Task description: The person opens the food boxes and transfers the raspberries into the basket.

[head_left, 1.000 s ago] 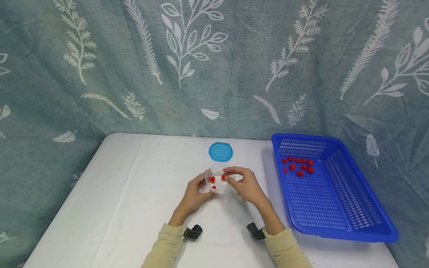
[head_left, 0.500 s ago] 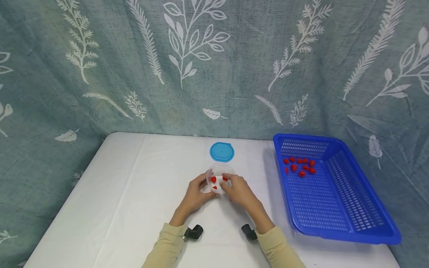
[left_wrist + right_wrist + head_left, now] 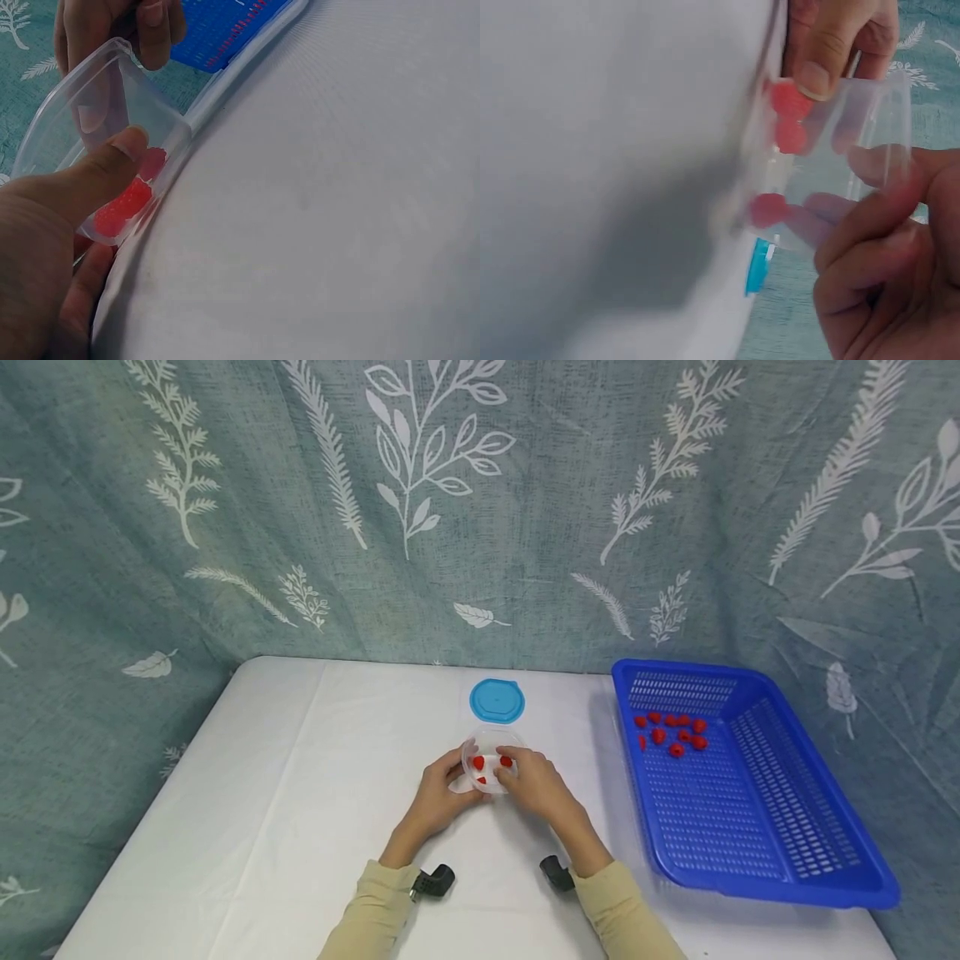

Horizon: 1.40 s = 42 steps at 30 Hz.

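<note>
Since a second ago, the right hand (image 3: pixel 542 787) has been drawn down from above the clear tub's (image 3: pixel 489 758) rim to its right wall, where the fingers are now curled against the plastic; the tub itself has hardly shifted.

Nearest the person, pale yellow sleeves (image 3: pixel 372 917) and two dark wrist mounts (image 3: pixel 433 882) are seen at the table's (image 3: pixel 285 827) front. Just beyond them the tub is clasped from both sides: the left hand (image 3: pixel 438 793) is wrapped round its left wall, thumb (image 3: pixel 97 176) pressed on the outside, as the left wrist view shows. The tub stands mid-table, tilted toward the person, with a few red berries (image 3: pixel 480 763) lying at its bottom.

The step in hand is judged to be the steadying of the tub after a berry was dropped in. Next, the right hand would have to be freed and carried rightward to the blue basket (image 3: pixel 757 860), where more red berries (image 3: pixel 670 732) lie near the far wall; alternatively the blue lid (image 3: pixel 497 700), lying flat just behind the tub, would be fetched.

Open tabletop is left between tub and basket, so a sideways reach is unobstructed; only the basket's near rim must be cleared. Wide bare room lies to the left. Farthest back, the leaf-print curtain (image 3: pixel 480 510) closes the table's rear edge.
</note>
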Each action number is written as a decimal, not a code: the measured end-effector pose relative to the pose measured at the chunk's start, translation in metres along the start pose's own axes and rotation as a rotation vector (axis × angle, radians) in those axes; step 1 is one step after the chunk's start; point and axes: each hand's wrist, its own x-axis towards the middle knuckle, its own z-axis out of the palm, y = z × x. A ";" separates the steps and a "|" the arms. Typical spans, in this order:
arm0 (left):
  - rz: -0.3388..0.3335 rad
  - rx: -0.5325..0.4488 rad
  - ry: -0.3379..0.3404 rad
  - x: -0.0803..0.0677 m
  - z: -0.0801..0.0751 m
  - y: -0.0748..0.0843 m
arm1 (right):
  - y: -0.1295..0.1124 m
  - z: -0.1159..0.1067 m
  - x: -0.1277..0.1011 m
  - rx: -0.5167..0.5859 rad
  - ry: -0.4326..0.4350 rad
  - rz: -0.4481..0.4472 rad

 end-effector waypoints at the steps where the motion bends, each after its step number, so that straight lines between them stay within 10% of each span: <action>1: 0.007 -0.006 0.004 0.000 0.000 0.000 | -0.002 -0.001 0.001 -0.036 -0.016 0.010; 21: 0.039 0.005 0.023 0.001 0.001 0.003 | -0.013 -0.013 0.005 -0.190 -0.126 -0.004; 29: 0.042 0.010 -0.019 -0.003 -0.003 0.026 | -0.013 -0.019 0.007 -0.116 -0.258 0.026; 42: 0.062 0.009 0.003 0.000 -0.001 -0.002 | 0.001 -0.019 0.021 0.106 -0.343 -0.026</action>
